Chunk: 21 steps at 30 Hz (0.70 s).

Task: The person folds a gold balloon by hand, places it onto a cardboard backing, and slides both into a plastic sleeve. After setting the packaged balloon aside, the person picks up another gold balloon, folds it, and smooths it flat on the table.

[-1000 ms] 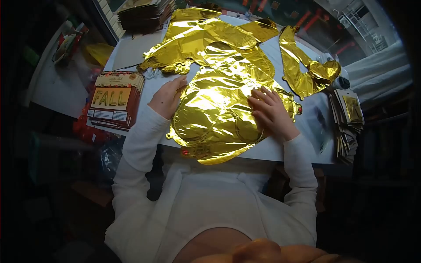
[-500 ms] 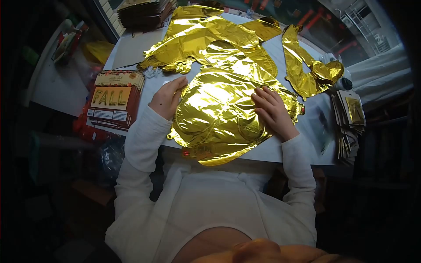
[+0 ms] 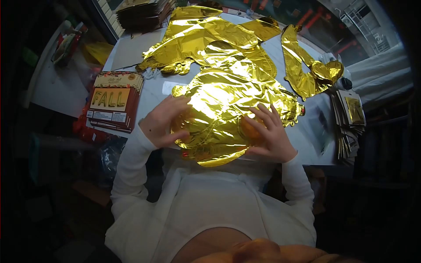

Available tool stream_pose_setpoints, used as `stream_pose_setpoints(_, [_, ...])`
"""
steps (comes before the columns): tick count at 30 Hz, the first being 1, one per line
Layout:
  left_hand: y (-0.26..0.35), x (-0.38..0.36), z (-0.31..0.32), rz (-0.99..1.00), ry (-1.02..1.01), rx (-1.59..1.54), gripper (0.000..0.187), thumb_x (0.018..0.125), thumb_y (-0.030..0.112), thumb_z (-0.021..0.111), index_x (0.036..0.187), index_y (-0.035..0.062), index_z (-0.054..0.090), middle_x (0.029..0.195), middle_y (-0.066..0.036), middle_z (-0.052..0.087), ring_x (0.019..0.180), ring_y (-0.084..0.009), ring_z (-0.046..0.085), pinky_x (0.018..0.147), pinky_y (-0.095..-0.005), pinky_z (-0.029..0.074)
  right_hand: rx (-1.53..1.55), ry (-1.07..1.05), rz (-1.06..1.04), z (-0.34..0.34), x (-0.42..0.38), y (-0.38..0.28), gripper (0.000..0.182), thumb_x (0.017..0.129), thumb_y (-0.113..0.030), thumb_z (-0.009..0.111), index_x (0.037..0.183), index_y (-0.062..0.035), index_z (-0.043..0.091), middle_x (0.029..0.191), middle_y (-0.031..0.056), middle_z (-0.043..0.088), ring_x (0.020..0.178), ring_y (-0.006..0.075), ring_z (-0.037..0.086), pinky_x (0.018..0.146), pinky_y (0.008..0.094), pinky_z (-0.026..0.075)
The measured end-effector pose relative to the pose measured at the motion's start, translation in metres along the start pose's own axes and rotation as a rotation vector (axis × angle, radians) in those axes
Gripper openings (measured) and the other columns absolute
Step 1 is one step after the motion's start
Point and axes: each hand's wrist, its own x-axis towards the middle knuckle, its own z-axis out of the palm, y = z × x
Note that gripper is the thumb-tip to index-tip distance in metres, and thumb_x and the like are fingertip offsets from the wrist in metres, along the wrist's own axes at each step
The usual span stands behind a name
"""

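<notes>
A flat gold foil balloon [image 3: 221, 111] lies on the white table [image 3: 307, 140] right in front of me, its near end hanging over the table's front edge. My left hand [image 3: 164, 122] grips its left side, fingers curled around the foil. On the balloon's right side my right hand [image 3: 267, 131] holds the foil with spread fingers. Both sleeves are white.
More gold foil balloons [image 3: 210, 37] are piled at the back, and a long gold one [image 3: 307, 65] lies at the right. A stack of "FALL" packages [image 3: 112, 103] sits at the left, another card stack [image 3: 348, 118] at the right edge, dark card piles [image 3: 142, 13] behind.
Both hands have slid toward me along the balloon and moved from resting flat on it to gripping its left and right sides; the foil has bunched slightly.
</notes>
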Motion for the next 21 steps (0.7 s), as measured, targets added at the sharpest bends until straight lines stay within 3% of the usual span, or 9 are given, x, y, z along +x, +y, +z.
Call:
stream_pose_setpoints(2, [0.028, -0.013, -0.002, 0.051, -0.244, 0.043, 0.07, 0.083, 0.023, 0.081, 0.146, 0.014, 0.054, 0.153, -0.016, 0.053, 0.144, -0.0343, 0.048, 0.122, -0.0624, 0.027, 0.051, -0.041, 0.006, 0.009, -0.011, -0.03, 0.082, 0.082, -0.055, 0.077, 0.151, -0.0177, 0.052, 0.159, 0.0115, 0.045, 0.148, 0.0369, 0.04, 0.124, 0.0593, 0.022])
stream_pose_setpoints(3, [0.038, -0.021, 0.005, 0.047, -0.25, 0.04, 0.07, 0.083, 0.023, 0.081, 0.146, 0.014, 0.054, 0.153, -0.016, 0.053, 0.144, -0.0343, 0.048, 0.122, -0.0624, 0.027, 0.057, -0.044, 0.01, 0.019, -0.017, -0.039, 0.082, 0.082, -0.055, 0.077, 0.151, -0.0177, 0.052, 0.159, 0.0115, 0.045, 0.148, 0.0369, 0.04, 0.124, 0.0593, 0.022])
stream_pose_setpoints(5, [0.056, -0.034, 0.02, 0.053, -0.357, 0.29, 0.074, 0.083, 0.032, 0.081, 0.15, 0.0187, 0.053, 0.155, -0.013, 0.052, 0.147, -0.0306, 0.046, 0.125, -0.0629, 0.014, -0.024, 0.022, 0.02, 0.044, -0.027, -0.05, 0.074, 0.083, -0.041, 0.081, 0.148, -0.0181, 0.054, 0.158, 0.0123, 0.046, 0.147, 0.0361, 0.041, 0.123, 0.0595, 0.024])
stream_pose_setpoints(6, [0.054, -0.044, 0.035, 0.053, -0.363, 0.29, 0.074, 0.083, 0.032, 0.081, 0.15, 0.0187, 0.053, 0.155, -0.013, 0.052, 0.147, -0.0306, 0.046, 0.125, -0.0629, 0.014, -0.02, 0.023, 0.024, 0.052, -0.029, -0.054, 0.074, 0.083, -0.041, 0.081, 0.148, -0.0181, 0.054, 0.158, 0.0123, 0.046, 0.147, 0.0361, 0.041, 0.123, 0.0595, 0.024])
stream_pose_setpoints(8, [0.037, -0.065, 0.076, 0.146, -0.097, 0.489, 0.067, 0.086, 0.034, 0.076, 0.149, 0.024, 0.055, 0.156, -0.008, 0.052, 0.148, -0.0268, 0.045, 0.127, -0.0622, 0.01, -0.007, 0.115, 0.01, 0.063, -0.03, -0.06, 0.067, 0.083, -0.027, 0.081, 0.144, -0.0174, 0.057, 0.157, 0.012, 0.046, 0.146, 0.0354, 0.043, 0.122, 0.059, 0.027])
stream_pose_setpoints(9, [0.037, -0.067, 0.08, 0.126, -0.063, 0.487, 0.054, 0.093, 0.033, 0.069, 0.145, 0.0245, 0.059, 0.154, -0.005, 0.055, 0.145, -0.0257, 0.05, 0.126, -0.063, 0.012, -0.002, 0.15, 0.01, 0.063, -0.027, -0.062, 0.063, 0.081, -0.021, 0.08, 0.14, -0.0166, 0.059, 0.155, 0.0124, 0.049, 0.145, 0.0355, 0.044, 0.121, 0.0586, 0.03])
stream_pose_setpoints(13, [0.034, -0.066, 0.083, 0.14, 0.051, 0.471, 0.044, 0.092, 0.029, 0.07, 0.135, 0.0234, 0.066, 0.147, -0.003, 0.061, 0.14, -0.0229, 0.055, 0.126, -0.0637, 0.012, 0.024, 0.166, 0.011, 0.062, -0.025, -0.063, 0.061, 0.08, -0.019, 0.079, 0.138, -0.0157, 0.06, 0.153, 0.0128, 0.051, 0.144, 0.0361, 0.046, 0.121, 0.0585, 0.031])
stream_pose_setpoints(15, [0.033, -0.064, 0.081, 0.167, 0.126, 0.439, 0.031, 0.092, 0.027, 0.07, 0.123, 0.0227, 0.073, 0.136, 0.0, 0.068, 0.133, -0.0226, 0.061, 0.125, -0.0657, 0.013, 0.093, 0.175, 0.021, 0.058, -0.024, -0.065, 0.058, 0.08, -0.018, 0.078, 0.135, -0.0141, 0.061, 0.152, 0.0132, 0.052, 0.143, 0.0369, 0.047, 0.12, 0.0583, 0.032])
stream_pose_setpoints(21, [0.036, -0.056, 0.071, 0.126, 0.121, 0.346, 0.02, 0.093, 0.023, 0.07, 0.111, 0.0206, 0.076, 0.124, 0.001, 0.074, 0.124, -0.0221, 0.067, 0.124, -0.0694, 0.014, -0.031, 0.263, 0.134, 0.051, -0.031, -0.05, 0.05, 0.081, -0.012, 0.075, 0.129, -0.0107, 0.064, 0.141, 0.0131, 0.06, 0.133, 0.0377, 0.054, 0.114, 0.0559, 0.04])
